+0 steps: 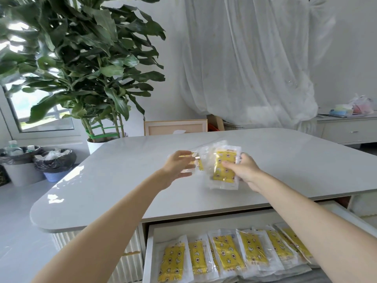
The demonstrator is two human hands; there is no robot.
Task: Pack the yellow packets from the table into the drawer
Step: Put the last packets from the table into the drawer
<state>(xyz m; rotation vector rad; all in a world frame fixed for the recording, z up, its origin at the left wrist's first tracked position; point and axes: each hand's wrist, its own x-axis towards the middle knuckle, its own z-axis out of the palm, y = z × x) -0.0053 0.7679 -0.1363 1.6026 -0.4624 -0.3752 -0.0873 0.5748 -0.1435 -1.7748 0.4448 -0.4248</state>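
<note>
Gripping packet (224, 166), glossy white table (122, 190) (plant (81, 58) behind)

The clear plastic packets (224, 167) show yellow pads printed with dark-centred flowers, stars and moons, while the glossy stone table top (285, 160) is white.

Right grip (244, 170) curled, left grip (179, 166) outstretched.

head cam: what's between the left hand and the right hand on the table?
Only yellow packets in clear wrappers: one gripped by the right hand, another, blurred, beside the left hand. Seen in the head view.
</note>
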